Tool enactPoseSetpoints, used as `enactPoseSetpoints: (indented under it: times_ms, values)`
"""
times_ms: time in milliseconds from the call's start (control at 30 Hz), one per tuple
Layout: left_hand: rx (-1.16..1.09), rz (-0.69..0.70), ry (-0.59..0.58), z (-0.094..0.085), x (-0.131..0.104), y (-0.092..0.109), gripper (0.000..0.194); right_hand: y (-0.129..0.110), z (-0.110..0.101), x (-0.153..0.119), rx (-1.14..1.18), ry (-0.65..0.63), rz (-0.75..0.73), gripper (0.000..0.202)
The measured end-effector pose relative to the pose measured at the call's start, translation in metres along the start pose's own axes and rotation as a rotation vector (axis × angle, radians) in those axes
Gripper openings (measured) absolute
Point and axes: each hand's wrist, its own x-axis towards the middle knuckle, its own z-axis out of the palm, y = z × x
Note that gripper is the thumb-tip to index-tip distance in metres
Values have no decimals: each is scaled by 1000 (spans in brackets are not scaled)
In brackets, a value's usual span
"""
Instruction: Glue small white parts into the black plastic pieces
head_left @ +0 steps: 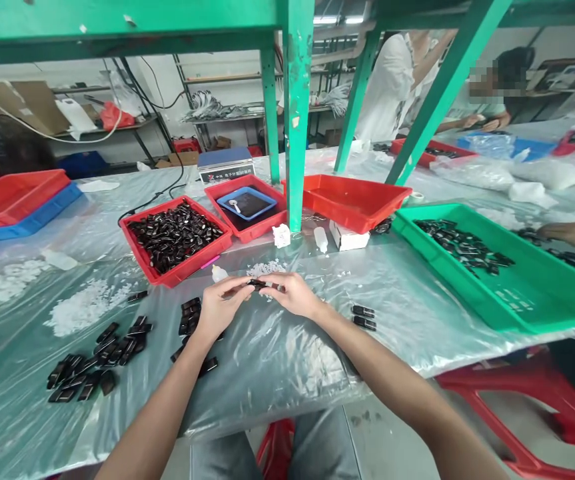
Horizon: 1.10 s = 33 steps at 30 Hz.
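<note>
Pinched by left hand [217, 305] and right hand [294, 293]: one small black part [257, 285]. Tiny white pieces [267, 268] lie just beyond.

A chipped, green-painted metal post [294, 120] and a broad green overhead beam [177, 19] frame a long table covered in clear plastic sheeting [277, 373]. Behind stand dark-framed metal shelves [224, 79] before a whitish wall [160, 79], beneath bright tubular ceiling lights [354, 20]. A red plastic stool [510, 377] stands on the pale grey floor [384, 433].
</note>
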Motion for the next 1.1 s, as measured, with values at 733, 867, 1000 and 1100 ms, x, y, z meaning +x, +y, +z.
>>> enactPoseSetpoints:
  times_ms: [733,867,1000,1100]
  values:
    - [-467,-366,209,23,-1,0,38,-1,-4,0,-69,60,-40,28]
    - [-443,-337,275,27,-1,0,36,-3,-3,0,-76,59,-47,27]
    - [-454,-347,278,29,-1,1,39,-2,-2,-1,-87,63,-33,28]
    - [-492,-381,262,28,-1,3,42,-1,-3,-1,-98,87,-40,29]
